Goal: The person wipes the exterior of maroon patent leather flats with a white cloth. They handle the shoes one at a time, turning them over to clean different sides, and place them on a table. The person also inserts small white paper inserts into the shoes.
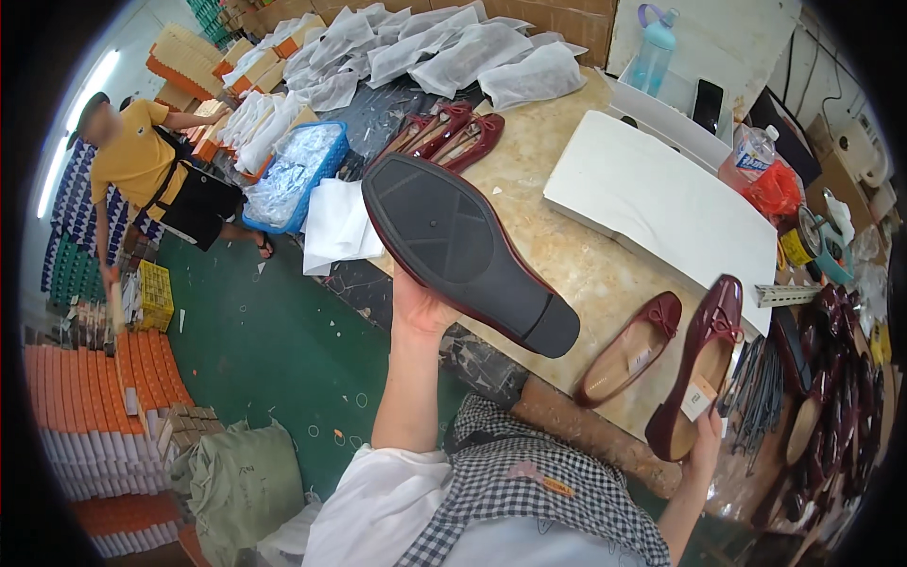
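My left hand (pixel 422 304) grips a flat shoe (pixel 436 225) from beneath, its black sole turned up and its heel toward the right. The fingers behind that shoe are hidden. At the right, my right hand (pixel 704 442) is closed on the heel end of a dark red patent ballet flat (pixel 694 364) with a bow, toe pointing away. A small paper tag (pixel 699 397) shows at this shoe, near the fingers. Between the two, a single dark red ballet flat (pixel 628 352) rests upright on the marbled tabletop (pixel 529 213).
Several red flats (pixel 444 132) stand at the table's far side, before white-wrapped bundles (pixel 453 57). A white board (pixel 652 203) lies at right, near a water bottle (pixel 654 52). More shoes (pixel 836 397) pile up far right. A person in yellow (pixel 142 156) stands at left.
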{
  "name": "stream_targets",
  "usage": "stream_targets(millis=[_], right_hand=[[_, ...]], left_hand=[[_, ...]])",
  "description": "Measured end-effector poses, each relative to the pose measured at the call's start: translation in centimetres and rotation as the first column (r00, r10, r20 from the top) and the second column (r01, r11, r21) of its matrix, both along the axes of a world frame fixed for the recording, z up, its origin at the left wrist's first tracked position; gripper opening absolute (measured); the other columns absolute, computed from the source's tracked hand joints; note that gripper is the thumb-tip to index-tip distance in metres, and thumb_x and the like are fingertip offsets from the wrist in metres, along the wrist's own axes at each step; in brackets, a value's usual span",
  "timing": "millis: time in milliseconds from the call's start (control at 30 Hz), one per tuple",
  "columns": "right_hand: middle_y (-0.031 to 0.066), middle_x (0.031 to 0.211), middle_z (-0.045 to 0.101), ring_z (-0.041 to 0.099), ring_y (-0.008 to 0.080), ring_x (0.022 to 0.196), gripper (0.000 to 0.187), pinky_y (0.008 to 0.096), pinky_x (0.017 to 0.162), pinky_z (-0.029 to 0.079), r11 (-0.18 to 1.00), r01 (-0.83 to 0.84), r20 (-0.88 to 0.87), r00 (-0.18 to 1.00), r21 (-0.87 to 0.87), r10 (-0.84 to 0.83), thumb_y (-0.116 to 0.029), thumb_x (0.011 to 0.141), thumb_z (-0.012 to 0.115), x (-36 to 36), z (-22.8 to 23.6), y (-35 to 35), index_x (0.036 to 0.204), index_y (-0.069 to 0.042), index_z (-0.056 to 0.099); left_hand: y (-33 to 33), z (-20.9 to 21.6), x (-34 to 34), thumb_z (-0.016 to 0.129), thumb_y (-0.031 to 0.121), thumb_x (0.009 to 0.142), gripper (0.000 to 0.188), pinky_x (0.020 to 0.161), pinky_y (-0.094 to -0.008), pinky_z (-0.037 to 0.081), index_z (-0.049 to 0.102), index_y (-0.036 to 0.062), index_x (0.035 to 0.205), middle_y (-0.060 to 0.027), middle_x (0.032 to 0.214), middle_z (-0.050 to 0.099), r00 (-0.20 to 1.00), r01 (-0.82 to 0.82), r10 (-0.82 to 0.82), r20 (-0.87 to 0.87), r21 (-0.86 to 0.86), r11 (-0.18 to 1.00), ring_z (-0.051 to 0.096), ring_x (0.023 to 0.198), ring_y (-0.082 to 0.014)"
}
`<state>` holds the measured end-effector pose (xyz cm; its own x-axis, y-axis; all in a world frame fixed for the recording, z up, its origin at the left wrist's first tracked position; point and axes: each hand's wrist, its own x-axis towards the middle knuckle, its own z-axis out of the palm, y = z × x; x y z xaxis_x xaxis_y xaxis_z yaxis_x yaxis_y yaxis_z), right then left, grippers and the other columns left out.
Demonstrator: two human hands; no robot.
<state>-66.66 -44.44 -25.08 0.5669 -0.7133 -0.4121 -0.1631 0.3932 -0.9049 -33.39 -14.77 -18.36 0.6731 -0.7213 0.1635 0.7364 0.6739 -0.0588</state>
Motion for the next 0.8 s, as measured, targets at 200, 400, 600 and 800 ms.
stream_targets(millis=[200,400,600,800], right_hand=[[0.0083,0.118,0.057,0.053,0.0168,0.108,0.040,0.0302,0.094,0.041,0.872,-0.251,-0.342,0.934,-0.419,0.104,-0.014,0.091,0.050,-6.0,-4.1,-0.7,0.128,0.002,0.048],[0.0215,0.122,0.053,0.057,0.0281,0.103,0.054,0.0334,0.087,0.046,0.780,-0.317,-0.376,0.920,-0.540,0.113,-0.011,0.087,0.056,-0.8,-1.8,2.5,0.136,0.005,0.037],[0.0150,0.114,0.057,0.058,0.0203,0.096,0.049,0.0283,0.080,0.047,0.784,-0.292,-0.364,0.927,-0.548,0.091,-0.006,0.088,0.054,-2.5,-1.6,2.4,0.135,0.002,0.041],[0.0195,0.108,0.056,0.059,0.0320,0.094,0.045,0.0340,0.081,0.048,0.751,-0.259,-0.369,0.929,-0.608,0.022,-0.001,0.086,0.050,0.5,-1.7,2.3,0.131,0.001,0.045]], left_hand=[[-3.2,0.3,-0.4,0.047,0.038,0.095,0.046,0.095,-0.0458,0.046,0.053,0.0006,0.122,-0.0156,0.120,0.059,0.996,-0.025,-0.010,0.084,0.401,0.916,0.057,0.111,-0.0310],[-11.1,-6.1,-6.5,0.046,0.030,0.097,0.060,0.110,-0.0385,0.029,0.022,-0.0049,0.140,-0.0223,0.139,0.035,0.972,-0.017,-0.175,0.156,0.790,0.612,0.039,0.128,-0.0305],[-6.1,-7.6,-4.4,0.056,0.020,0.091,0.037,0.088,-0.0281,0.043,0.057,-0.0021,0.120,-0.0114,0.106,0.062,0.358,-0.870,-0.709,0.608,0.493,-0.016,0.057,0.098,-0.0187],[-7.8,-10.1,-9.2,0.059,0.023,0.089,0.039,0.066,-0.0279,0.046,0.058,-0.0003,0.121,-0.0121,0.088,0.060,0.410,-0.607,-0.777,0.478,0.779,0.159,0.057,0.075,-0.0157]])
